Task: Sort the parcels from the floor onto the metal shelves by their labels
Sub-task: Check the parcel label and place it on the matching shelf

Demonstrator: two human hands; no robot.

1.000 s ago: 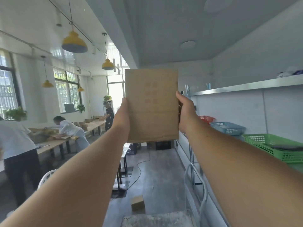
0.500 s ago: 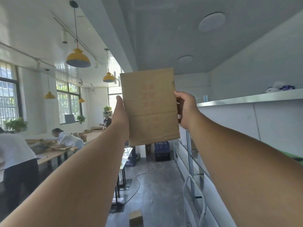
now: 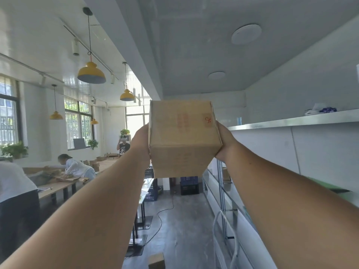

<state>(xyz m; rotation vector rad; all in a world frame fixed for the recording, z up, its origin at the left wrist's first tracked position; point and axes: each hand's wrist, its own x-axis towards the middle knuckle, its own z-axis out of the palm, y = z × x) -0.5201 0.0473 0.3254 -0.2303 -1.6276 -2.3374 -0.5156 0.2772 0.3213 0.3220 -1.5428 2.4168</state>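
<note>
Holding: we have one cardboard parcel [image 3: 184,136] up at arm's length, both arms stretched forward, the parcel clear of every surface and in front of the ceiling beam
Left hand: our left hand [image 3: 141,144] presses flat against the parcel's left side; fingers are hidden behind the box, so we grip it by the side only as far as we can see
Right hand: our right hand [image 3: 225,141] clamps the parcel's right side, palm against the cardboard; its fingers are also out of sight behind the box
Parcel: tilted so we see two faces meeting at a horizontal edge; faint red print on the upper face and a small red mark near its right edge; the writing is too blurred to read
Metal shelves: the shelving [image 3: 291,122] runs along the right wall; its top shelf edge sits level with the parcel's upper half, just to the right of our right hand; small white and blue things [image 3: 320,110] lie on the top shelf towards its far right end
Floor: a second small cardboard box [image 3: 156,261] lies on the grey floor at the bottom of the view, between our forearms
Room: yellow pendant lamps [image 3: 91,73] hang at left; people work at long wooden tables [image 3: 56,188] along the left windows; dark blue crates [image 3: 189,185] stand on the floor below the parcel
</note>
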